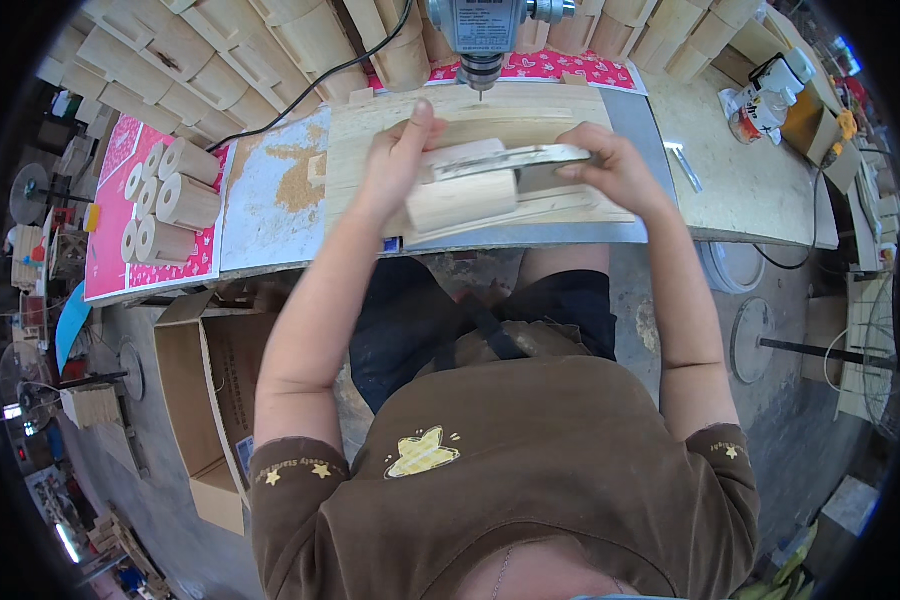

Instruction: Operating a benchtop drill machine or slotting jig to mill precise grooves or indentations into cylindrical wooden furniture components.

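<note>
a wooden block (465, 200), pale and rounded, is at the centre of the frame, above the wooden boards (560, 102) on the tabletop (690, 110); its outline is blurred. along its upper side runs a flat, pale strip (515, 159) with dark marks, too blurred to tell its kind. the right hand (610, 170), right of centre, has its fingers grasping the strip's right end. the left hand (402, 152), left of centre, is at the block's left end with its thumb raised; its other fingers are partly hidden, so i cannot tell whether they are clenched on the block or only resting against it.

at the top centre a drill (478, 30) points its thin bit down just beyond the hands. a black cable (320, 80) curves across the upper left, in front of stacked wooden pieces (240, 50). at the left, wooden cylinders (188, 200) lie on a pink patterned sheet (108, 240), near scattered sawdust (298, 185). an open cardboard box (185, 400) stands on the floor, lower left.
</note>
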Demonstrator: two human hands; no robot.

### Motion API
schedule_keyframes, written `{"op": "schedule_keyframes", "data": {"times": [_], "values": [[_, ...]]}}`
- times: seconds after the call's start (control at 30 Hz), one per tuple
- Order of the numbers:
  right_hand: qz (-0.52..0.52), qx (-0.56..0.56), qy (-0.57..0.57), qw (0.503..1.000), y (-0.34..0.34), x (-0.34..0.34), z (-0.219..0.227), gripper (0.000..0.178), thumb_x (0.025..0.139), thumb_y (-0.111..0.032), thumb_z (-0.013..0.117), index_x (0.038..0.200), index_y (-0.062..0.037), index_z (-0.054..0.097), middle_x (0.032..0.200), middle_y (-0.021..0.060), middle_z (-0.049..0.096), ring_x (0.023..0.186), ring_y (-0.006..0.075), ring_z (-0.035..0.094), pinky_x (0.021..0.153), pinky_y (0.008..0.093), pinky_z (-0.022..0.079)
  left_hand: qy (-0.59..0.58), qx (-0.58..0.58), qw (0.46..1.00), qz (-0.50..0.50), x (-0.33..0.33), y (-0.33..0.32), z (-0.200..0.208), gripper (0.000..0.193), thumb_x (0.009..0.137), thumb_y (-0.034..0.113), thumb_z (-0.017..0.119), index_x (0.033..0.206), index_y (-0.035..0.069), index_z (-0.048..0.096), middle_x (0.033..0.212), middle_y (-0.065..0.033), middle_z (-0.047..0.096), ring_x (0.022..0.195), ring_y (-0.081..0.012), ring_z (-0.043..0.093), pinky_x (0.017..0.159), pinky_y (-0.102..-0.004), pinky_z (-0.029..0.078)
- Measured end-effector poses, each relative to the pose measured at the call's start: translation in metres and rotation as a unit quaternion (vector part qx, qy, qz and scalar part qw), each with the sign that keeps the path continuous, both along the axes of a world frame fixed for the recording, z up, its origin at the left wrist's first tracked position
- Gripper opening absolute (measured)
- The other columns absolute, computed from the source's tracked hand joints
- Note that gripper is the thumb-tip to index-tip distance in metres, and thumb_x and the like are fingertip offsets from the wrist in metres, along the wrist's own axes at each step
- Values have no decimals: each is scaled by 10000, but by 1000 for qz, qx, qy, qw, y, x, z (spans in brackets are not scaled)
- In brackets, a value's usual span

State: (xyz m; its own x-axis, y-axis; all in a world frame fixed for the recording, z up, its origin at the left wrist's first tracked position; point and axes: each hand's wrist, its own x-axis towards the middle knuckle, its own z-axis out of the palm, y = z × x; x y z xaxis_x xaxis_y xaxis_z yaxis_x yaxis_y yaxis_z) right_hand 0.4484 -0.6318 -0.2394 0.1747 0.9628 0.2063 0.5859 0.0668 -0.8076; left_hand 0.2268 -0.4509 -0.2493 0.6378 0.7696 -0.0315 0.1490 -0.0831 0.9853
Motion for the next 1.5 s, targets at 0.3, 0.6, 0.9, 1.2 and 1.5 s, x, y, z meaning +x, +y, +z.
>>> {"op": "schedule_keyframes", "data": {"times": [0.3, 0.6, 0.9, 1.2, 1.5], "values": [[-95, 63, -88, 990, -4, -17, 1, 322, 681, -60, 727, 981, -32, 615, 874, 88, 602, 825, 233, 576, 725, 298, 454, -99, 52, 968, 226, -9, -32, -30, 527, 915, 431, 446, 1039, -72, 544, 923, -153, 575, 899, -225, 535, 815, -326, 430], [-180, 122, -93, 972, 37, 5, -21, 345, 676, -63, 738, 996, -39, 613, 896, 104, 614, 825, 242, 601, 729, 302, 471, 42, 294, 951, 88, -6, -44, -34, 756, 611, 298, 793, 1221, -13, 473, 1090, -165, 510, 1016, -270, 503, 864, -378, 373], [-151, 176, 36, 972, 46, -17, 9, 493, 706, -145, 747, 1146, -86, 534, 1064, 59, 578, 1066, 204, 511, 883, 348, 411, 151, 361, 915, 101, -10, -20, -49, 819, 609, 335, 778, 1266, 3, 419, 1067, -138, 510, 1033, -291, 474, 893, -417, 286], [-183, 265, -63, 945, 111, 25, 178, 276, 894, -226, 518, 771, 20, 541, 629, 105, 496, 674, 128, 516, 619, 301, 409, 178, 393, 893, 130, -7, -25, -46, 740, 629, 349, 756, 1224, 11, 474, 1018, -117, 555, 997, -297, 476, 893, -426, 285], [-240, 266, -216, 908, 30, -56, 126, 132, 885, -107, 543, 872, 12, 599, 667, 24, 526, 620, 83, 466, 584, 235, 387, 181, 355, 908, 127, -17, -19, -50, 719, 612, 355, 762, 1215, 46, 521, 983, -95, 571, 984, -282, 479, 898, -412, 282]]}}
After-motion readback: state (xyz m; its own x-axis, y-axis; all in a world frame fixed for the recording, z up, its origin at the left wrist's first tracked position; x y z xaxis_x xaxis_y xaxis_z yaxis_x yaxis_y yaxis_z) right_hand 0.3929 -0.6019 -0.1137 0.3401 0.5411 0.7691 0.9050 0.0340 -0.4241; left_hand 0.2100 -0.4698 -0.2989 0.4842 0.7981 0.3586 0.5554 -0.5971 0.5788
